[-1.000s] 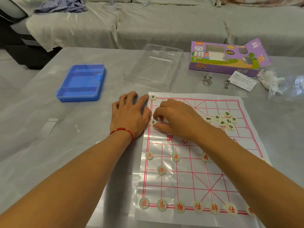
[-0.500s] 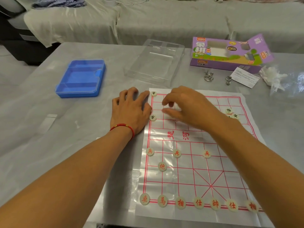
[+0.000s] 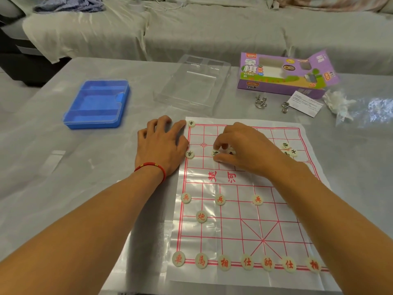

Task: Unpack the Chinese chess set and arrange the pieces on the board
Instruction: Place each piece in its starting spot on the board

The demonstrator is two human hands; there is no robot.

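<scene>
While the left hand (image 3: 162, 145) lies flat with spread fingers at the board (image 3: 244, 220) edge, the right hand (image 3: 242, 149) pinches a black-lettered piece (image 3: 215, 153) on the far half, red pieces (image 3: 246, 261) lining the near row.

Two metal ring puzzles (image 3: 261, 102) sit at the far right of the grey table (image 3: 63, 167). Behind it there's a covered sofa (image 3: 212, 28) with a striped cloth (image 3: 68, 4) bunched up far left.
</scene>
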